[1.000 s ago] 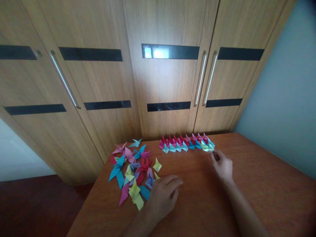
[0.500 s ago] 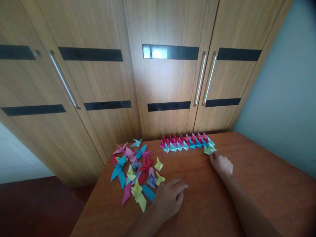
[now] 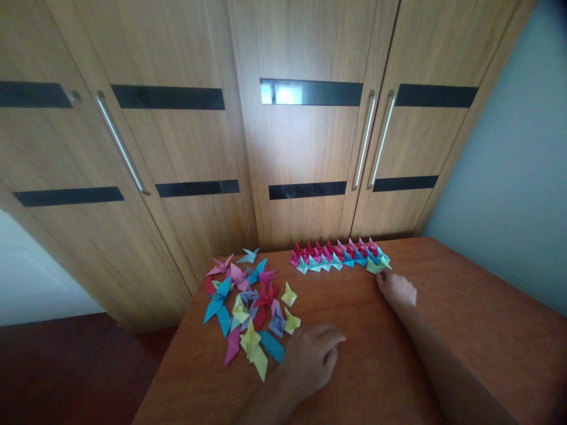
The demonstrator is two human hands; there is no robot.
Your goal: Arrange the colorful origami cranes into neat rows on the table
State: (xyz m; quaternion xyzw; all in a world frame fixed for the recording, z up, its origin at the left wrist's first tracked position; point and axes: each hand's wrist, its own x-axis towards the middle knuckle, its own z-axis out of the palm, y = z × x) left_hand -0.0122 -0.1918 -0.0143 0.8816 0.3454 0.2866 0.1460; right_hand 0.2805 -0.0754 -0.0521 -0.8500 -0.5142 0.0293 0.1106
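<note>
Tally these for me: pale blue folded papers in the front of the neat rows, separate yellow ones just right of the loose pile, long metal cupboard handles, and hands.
Pale blue folded papers: 4
Yellow folded papers: 2
Metal handles: 3
Hands, left hand and right hand: 2
Total: 11

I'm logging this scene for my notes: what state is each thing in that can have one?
Wardrobe doors, shut.
Loose folded papers, scattered, some overlapping.
Lined-up folded papers, close together in rows.
Yellow-green folded paper, at the rows' right end.
Left hand, fingers loosely curled, nothing seen in it.
Right hand, fingers at the yellow-green paper, grip unclear.
</note>
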